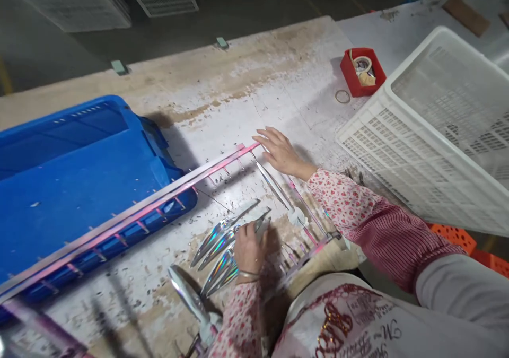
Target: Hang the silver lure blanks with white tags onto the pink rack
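Observation:
My left hand point(248, 249) is closed over a group of shiny, leaf-shaped silver pieces point(218, 241) with a rainbow sheen; exactly what its fingers grip is partly hidden. Stretched out, the fingers of my right hand point(280, 151) lie at the corner of a pink-stained metal rack point(234, 155) lined with short pegs. One long silver piece point(272, 180) hangs inside the rack near that corner, with whitish material at its lower end. Another silver piece point(186, 291) sits left of my left forearm, on the near side of the rack.
A blue plastic bin point(79, 188) stands under the rack's far left bar. At the right, a white mesh crate point(421, 135) is tilted beside a red box point(360, 85) holding tape rolls. A ring point(342, 97) lies near it. Paint flakes cover the worn tabletop point(254, 114).

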{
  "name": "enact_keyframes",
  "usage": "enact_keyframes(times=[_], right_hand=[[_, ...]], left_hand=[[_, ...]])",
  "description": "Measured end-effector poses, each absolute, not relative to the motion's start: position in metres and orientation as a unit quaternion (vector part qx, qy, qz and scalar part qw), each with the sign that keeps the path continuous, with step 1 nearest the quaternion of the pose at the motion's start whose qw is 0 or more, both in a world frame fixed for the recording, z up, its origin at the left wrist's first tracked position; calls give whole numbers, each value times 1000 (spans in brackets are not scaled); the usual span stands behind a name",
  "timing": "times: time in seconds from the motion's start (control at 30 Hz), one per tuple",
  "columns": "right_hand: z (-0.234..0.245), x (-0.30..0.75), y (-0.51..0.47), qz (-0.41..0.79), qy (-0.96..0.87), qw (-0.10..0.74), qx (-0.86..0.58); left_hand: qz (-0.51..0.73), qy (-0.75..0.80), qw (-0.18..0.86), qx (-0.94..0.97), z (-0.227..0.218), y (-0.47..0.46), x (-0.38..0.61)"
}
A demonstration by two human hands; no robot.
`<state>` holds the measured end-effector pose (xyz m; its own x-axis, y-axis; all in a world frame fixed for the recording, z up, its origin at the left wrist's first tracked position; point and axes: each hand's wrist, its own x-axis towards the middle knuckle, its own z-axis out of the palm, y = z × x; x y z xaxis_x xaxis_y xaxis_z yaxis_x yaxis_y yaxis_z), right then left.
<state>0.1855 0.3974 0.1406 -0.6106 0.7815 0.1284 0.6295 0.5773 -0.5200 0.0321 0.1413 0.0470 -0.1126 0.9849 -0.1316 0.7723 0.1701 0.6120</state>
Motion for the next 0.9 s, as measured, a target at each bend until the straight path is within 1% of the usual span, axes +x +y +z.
enact_keyframes(times=[0.07, 0.1, 0.17, 0.23, 0.4, 0.47, 0.57, 0.6, 0.67, 0.77, 0.83, 0.9], right_hand=[[154, 200, 375, 255, -851, 201, -414], [159, 207, 361, 285, -840, 208, -412], [164, 222, 329, 349, -819, 207, -407], [160, 237, 294, 401, -797, 196, -407], [136, 268, 219, 490, -743, 141, -434], [125, 276, 195, 505, -718, 118, -464], [111, 281, 167, 518, -698, 78, -489], [108, 279, 160, 523, -695, 72, -488], [105, 273, 149, 555, -667, 78, -491], [109, 253, 141, 677, -537, 117, -489], [116, 238, 139, 758, -469, 120, -438], [123, 224, 136, 807, -460, 88, -360]], left_hand=[[102, 723, 215, 648, 45, 116, 17], [71, 722, 198, 660, 43, 108, 13], [50, 725, 168, 666, 37, 99, 12], [75, 737, 147, 655, 30, 98, 13], [209, 803, 99, 549, 14, 92, 5], [203, 830, 93, 511, 8, 83, -5], [148, 829, 131, 524, 7, 72, -25], [142, 823, 140, 532, 11, 69, -31], [174, 807, 135, 548, 26, 66, -39], [238, 727, 140, 628, 67, 63, -38], [237, 654, 158, 701, 95, 60, -28], [219, 615, 168, 738, 117, 54, -14]])
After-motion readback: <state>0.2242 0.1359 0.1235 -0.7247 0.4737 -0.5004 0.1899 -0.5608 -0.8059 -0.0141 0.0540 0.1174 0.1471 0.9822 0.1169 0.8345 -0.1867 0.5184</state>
